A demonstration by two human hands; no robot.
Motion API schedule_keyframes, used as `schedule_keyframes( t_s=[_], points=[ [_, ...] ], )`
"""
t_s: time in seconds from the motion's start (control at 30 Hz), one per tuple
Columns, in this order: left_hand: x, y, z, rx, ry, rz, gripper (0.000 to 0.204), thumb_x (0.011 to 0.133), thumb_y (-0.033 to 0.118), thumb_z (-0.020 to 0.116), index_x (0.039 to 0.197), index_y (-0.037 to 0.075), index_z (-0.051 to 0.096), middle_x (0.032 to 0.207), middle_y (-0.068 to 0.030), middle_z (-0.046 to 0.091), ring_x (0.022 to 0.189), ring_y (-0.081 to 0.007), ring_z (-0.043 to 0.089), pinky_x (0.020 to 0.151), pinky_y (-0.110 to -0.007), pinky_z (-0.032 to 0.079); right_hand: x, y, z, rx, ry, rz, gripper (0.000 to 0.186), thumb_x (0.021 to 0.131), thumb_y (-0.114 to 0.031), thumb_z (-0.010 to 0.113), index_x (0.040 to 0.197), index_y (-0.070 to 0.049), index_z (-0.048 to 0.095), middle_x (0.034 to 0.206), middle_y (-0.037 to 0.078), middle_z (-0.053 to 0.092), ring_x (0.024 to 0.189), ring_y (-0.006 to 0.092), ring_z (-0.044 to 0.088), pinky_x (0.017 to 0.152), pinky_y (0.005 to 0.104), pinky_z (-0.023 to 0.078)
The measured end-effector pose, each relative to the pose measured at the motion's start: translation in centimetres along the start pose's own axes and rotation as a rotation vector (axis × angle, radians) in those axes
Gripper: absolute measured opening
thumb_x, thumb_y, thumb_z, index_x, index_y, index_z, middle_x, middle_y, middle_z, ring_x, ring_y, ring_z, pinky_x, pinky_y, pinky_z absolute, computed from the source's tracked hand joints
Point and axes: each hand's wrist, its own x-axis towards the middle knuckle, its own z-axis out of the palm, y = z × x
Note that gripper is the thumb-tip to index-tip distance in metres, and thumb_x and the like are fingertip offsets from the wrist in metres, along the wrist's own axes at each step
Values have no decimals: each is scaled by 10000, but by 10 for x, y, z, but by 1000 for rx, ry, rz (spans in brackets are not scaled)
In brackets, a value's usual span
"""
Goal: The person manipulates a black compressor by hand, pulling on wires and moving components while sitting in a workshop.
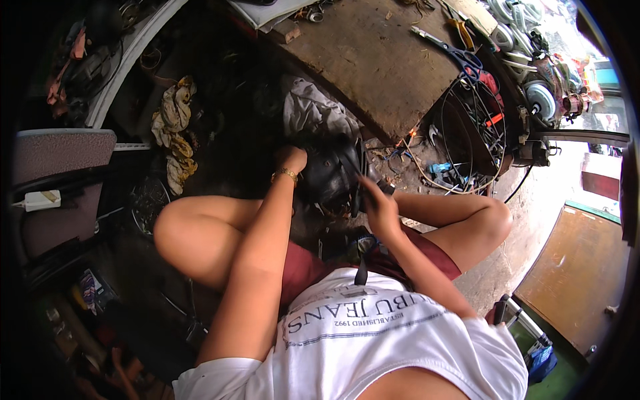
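Note:
I sit low with my knees up, and a black rounded machine housing (pixel 331 175) rests on the ground between them. My left hand (pixel 291 160), with a gold bracelet at the wrist, rests on the housing's left side and steadies it. My right hand (pixel 377 203) is closed around a thin dark tool whose tip meets the housing's right edge. What kind of tool it is stays unclear, because the fingers hide most of it.
A worn wooden board (pixel 373 60) lies ahead, with blue-handled scissors (pixel 460 53) on it. A wire fan guard (pixel 475 127), loose cables and small parts sit to the right. Dirty rags (pixel 175 123) lie to the left. A grey cloth (pixel 313 110) lies behind the housing.

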Motion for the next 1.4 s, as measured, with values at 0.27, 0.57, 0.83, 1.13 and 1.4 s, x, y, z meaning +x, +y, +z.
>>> schedule_keyframes(
  t_s=[0.27,0.57,0.83,1.13,1.4],
  points=[
    [14,-27,20,-115,39,-76,452,931,311,478,1129,-43,677,1241,-280,609,1178,-381,598,1012,-420,466,-3,-14,-11,48,-68,84,430,907,67,523,1313,-65,572,1151,195,678,1107,276,658,936,340,476],
    [9,-14,11,-182,27,-17,381,910,248,477,1044,-21,711,1150,-275,653,1084,-390,649,963,-458,492,50,14,42,66,102,-134,394,933,-22,521,1308,-129,574,1119,250,645,1061,429,608,833,409,513],
    [-27,11,-9,-41,45,1,416,944,304,457,1067,6,720,1148,-254,664,1131,-357,634,1002,-446,461,-31,-3,-16,121,-16,191,441,912,72,497,1330,-56,557,1127,178,690,1053,230,673,896,336,497],
    [0,-16,13,-216,112,-87,427,914,283,536,1183,-28,654,1287,-264,590,1211,-377,576,1015,-415,474,-16,10,0,73,21,-22,461,907,88,512,1339,-64,558,1145,160,689,1109,254,652,941,317,473],
    [-5,2,-2,-60,39,11,365,898,254,522,1078,-3,707,1176,-262,646,1126,-389,626,977,-439,492,47,25,46,27,49,-83,442,911,49,528,1329,-88,565,1171,220,667,1122,318,648,922,361,496]
  ],
)
